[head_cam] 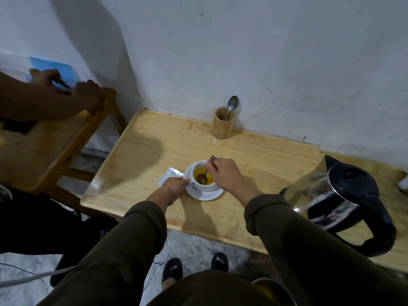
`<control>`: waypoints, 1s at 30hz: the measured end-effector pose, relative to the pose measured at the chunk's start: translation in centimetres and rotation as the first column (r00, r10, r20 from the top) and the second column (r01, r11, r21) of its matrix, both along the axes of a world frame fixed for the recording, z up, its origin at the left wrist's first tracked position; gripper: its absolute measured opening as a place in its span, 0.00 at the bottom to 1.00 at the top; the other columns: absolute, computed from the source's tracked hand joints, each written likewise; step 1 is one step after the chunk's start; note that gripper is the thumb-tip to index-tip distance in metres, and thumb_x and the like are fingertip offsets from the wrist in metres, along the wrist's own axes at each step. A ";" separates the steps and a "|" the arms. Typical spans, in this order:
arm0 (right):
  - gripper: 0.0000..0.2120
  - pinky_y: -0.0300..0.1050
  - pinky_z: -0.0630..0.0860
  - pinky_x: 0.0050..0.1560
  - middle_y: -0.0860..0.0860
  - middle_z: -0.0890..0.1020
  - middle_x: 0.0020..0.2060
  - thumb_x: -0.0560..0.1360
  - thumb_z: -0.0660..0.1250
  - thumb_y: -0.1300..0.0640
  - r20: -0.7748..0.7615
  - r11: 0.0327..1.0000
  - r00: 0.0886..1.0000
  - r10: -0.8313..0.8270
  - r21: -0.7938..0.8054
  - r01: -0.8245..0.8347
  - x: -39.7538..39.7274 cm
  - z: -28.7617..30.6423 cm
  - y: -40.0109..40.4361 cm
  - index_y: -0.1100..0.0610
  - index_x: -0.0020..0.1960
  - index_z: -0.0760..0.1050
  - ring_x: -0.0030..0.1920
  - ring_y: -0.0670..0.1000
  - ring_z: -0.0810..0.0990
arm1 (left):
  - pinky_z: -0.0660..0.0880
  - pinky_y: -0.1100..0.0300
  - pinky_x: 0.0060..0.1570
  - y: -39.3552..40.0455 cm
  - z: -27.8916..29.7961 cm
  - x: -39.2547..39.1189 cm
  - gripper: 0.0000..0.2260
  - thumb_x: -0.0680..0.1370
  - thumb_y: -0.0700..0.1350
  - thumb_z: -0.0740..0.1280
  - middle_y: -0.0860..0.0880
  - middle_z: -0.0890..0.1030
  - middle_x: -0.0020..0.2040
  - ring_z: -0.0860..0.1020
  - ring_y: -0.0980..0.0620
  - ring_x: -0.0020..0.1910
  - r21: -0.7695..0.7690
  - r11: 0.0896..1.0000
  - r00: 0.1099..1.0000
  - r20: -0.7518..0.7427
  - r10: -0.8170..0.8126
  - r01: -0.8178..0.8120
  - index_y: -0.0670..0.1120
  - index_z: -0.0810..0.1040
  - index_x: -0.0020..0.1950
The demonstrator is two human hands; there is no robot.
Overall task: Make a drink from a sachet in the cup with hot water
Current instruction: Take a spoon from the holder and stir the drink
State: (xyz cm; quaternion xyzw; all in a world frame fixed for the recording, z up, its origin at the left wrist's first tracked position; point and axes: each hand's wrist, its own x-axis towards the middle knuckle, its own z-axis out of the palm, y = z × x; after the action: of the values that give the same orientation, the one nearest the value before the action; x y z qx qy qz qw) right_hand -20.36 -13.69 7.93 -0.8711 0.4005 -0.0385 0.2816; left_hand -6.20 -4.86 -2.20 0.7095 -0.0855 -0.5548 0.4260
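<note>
Stirring posture observed: right hand (225, 174) curled closed, fingertips pinching the upper handle of a metal spoon (204, 174), whose bowl sits submerged in yellow liquid inside the white cup (199, 183). Left hand (174, 187) loosely curled, thumb and fingers pressed to the left side of the cup near the saucer (206, 195) rim; whether it grips the cup's handle cannot be told, since the hand hides that side. Cup stands upright on the saucer, directly between the two hands, right hand above its rim, left hand beside it. Opened white sachet (169, 176) lies flat on the wooden table (254, 155), just left of the cup and partly under the left hand. Electric kettle (344, 199), glass body with black lid and handle, stands on the table to the right, well apart from the cup, near the front edge. Wooden holder (221, 123) with a second spoon (231, 106) stands at the back of the table against the wall, apart from the cup. Saucer sits toward the front of the table, not at the edge; bare tabletop lies open behind and to both sides of it. Second person's hands (66, 85) rest at a separate wooden stand (50, 142) to the far left, by a blue item (53, 67) too blurred to identify.
</note>
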 end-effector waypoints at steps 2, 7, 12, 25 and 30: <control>0.18 0.47 0.70 0.44 0.64 0.82 0.45 0.81 0.54 0.55 0.010 1.000 1.000 -0.013 -0.022 0.013 0.0 0.2 -0.2 0.67 0.48 0.76 0.47 0.62 0.79 | 0.71 0.56 0.48 0.0 0.0 0.0 0.19 0.80 0.44 0.62 0.42 0.77 0.52 0.74 0.47 0.46 0.001 1.000 1.000 -0.006 -0.004 0.004 0.34 0.73 0.67; 0.14 0.47 0.70 0.45 0.61 0.82 0.48 0.80 0.55 0.57 -0.009 0.996 0.999 -0.042 -0.082 0.041 -0.3 0.0 -0.7 0.63 0.54 0.76 0.50 0.61 0.79 | 0.69 0.63 0.36 0.1 -0.2 0.1 0.20 0.80 0.45 0.62 0.43 0.76 0.48 0.72 0.53 0.36 0.003 1.000 1.000 0.008 -0.010 0.010 0.34 0.73 0.67; 0.14 0.50 0.76 0.53 0.58 0.84 0.52 0.80 0.56 0.56 0.036 0.999 0.999 -0.030 -0.021 0.031 -0.4 -0.2 -0.4 0.59 0.57 0.79 0.52 0.58 0.80 | 0.71 0.61 0.41 0.0 0.0 0.0 0.19 0.80 0.45 0.62 0.42 0.76 0.52 0.73 0.52 0.40 -0.005 1.000 1.000 0.019 -0.006 0.006 0.35 0.73 0.67; 0.15 0.46 0.69 0.44 0.58 0.81 0.50 0.81 0.53 0.54 -0.030 0.994 0.999 -0.023 -0.105 0.020 -0.1 -0.1 -0.3 0.60 0.57 0.76 0.52 0.59 0.78 | 0.70 0.61 0.39 0.1 -0.1 0.0 0.20 0.79 0.45 0.63 0.44 0.75 0.46 0.70 0.54 0.35 0.000 1.000 1.000 0.024 0.006 -0.006 0.34 0.73 0.67; 0.15 0.51 0.77 0.53 0.56 0.84 0.52 0.80 0.56 0.54 -0.002 0.999 1.000 0.000 -0.051 0.000 -0.2 -0.1 -0.1 0.56 0.58 0.78 0.53 0.57 0.80 | 0.70 0.59 0.40 0.1 0.0 -0.1 0.19 0.80 0.45 0.62 0.45 0.74 0.46 0.72 0.51 0.38 -0.001 1.000 1.000 0.028 -0.003 0.003 0.34 0.73 0.66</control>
State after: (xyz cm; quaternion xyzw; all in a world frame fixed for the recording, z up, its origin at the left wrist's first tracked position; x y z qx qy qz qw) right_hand -20.56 -13.75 7.78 -0.8780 0.3995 -0.0477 0.2591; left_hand -6.33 -4.75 -2.19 0.7168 -0.0928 -0.5455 0.4244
